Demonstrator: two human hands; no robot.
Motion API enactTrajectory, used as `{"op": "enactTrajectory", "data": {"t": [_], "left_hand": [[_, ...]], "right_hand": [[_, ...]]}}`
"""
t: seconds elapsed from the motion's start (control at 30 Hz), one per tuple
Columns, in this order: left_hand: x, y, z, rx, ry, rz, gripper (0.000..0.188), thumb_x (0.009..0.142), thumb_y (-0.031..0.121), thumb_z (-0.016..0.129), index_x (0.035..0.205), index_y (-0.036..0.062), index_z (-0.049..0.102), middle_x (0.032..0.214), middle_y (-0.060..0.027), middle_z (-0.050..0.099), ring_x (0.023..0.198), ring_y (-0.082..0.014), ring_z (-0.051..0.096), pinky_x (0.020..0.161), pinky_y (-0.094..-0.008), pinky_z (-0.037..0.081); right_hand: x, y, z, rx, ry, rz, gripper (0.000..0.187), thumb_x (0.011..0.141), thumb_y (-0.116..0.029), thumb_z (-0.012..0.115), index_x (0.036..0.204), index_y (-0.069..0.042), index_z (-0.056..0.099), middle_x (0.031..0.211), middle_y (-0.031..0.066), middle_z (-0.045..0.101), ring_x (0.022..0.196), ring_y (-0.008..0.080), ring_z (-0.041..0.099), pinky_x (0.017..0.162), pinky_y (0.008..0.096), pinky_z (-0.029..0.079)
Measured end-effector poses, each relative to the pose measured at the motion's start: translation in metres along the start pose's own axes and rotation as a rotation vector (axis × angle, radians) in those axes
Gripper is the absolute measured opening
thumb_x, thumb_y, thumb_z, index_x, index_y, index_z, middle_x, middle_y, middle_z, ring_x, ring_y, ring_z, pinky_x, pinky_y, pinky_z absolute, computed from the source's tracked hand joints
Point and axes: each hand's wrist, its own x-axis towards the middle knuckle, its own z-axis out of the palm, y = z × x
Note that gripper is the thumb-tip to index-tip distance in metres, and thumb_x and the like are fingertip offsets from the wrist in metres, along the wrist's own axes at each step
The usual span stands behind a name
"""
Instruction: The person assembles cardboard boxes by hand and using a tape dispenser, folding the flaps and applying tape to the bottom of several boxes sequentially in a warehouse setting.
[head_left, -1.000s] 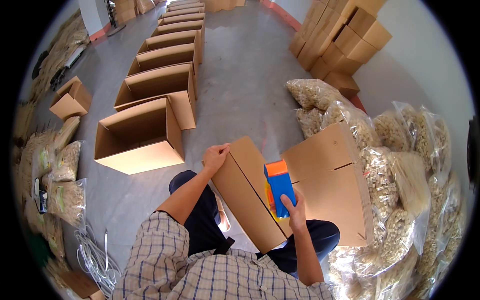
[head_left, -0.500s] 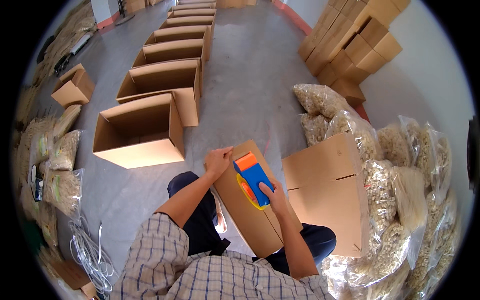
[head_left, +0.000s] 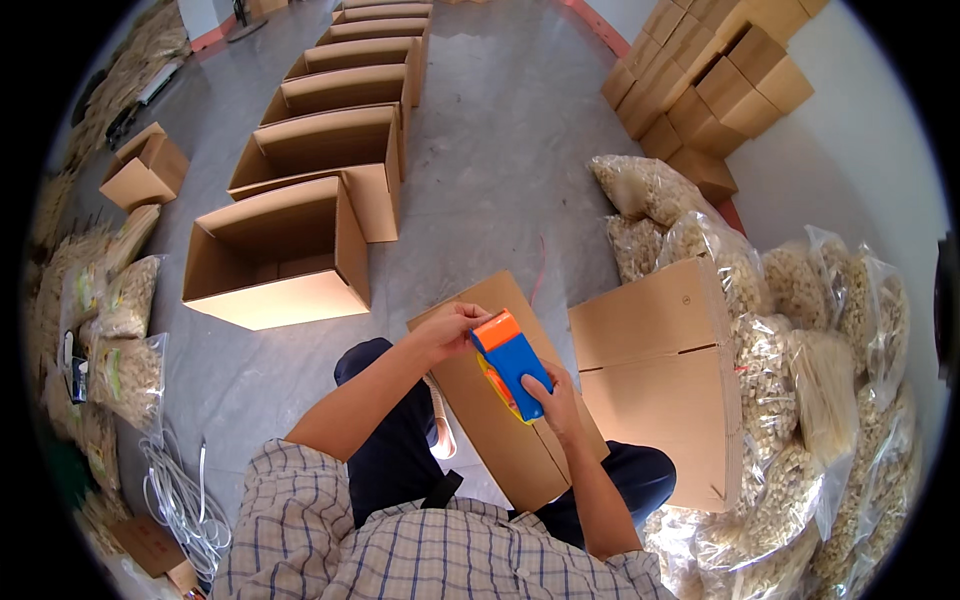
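I see the right hand (head_left: 556, 402), fingers wrapped around the blue dispenser (head_left: 517, 372) above the box (head_left: 480, 425) — probably light, stiff plastic, best held low, clear of its orange end. The left hand (head_left: 452, 328) bunches its fingers there (gripping what, I can't tell). The card likely dents if pressed.

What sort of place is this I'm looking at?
Probably a packing room or small warehouse: open boxes stand in a row, filled clear bags are heaped at the right, and the right hand holds what looks like a tape dispenser.
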Motion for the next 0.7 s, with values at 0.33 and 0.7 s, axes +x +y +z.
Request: {"op": "enactTrajectory", "data": {"t": [0.33, 0.7], "left_hand": [[0.082, 0.053, -0.14, 0.86, 0.618, 0.478, 0.012, 0.069, 0.013, 0.065, 0.067, 0.0024, 0.06, 0.058, -0.0005, 0.055, 0.054, -0.008, 0.048, 0.05, -0.0255, 0.04], [0.137, -0.055, -0.176, 0.894, -0.171, -0.368, 0.02, 0.079, 0.023, 0.055, 0.084, 0.0047, 0.062, 0.079, -0.0066, 0.061, 0.067, -0.0137, 0.055, 0.059, -0.0293, 0.043]], "right_hand": [[-0.043, -0.017, -0.016, -0.245, 0.005, 0.133, 0.032, 0.078, -0.022, 0.061, 0.097, 0.004, 0.057, 0.078, 0.0049, 0.059, 0.068, 0.0086, 0.054, 0.062, 0.0228, 0.044], [-0.044, -0.011, -0.011, -0.258, 0.085, 0.145, 0.034, 0.075, -0.021, 0.063, 0.097, 0.004, 0.057, 0.076, 0.007, 0.06, 0.067, 0.0097, 0.055, 0.062, 0.0233, 0.045]]}}
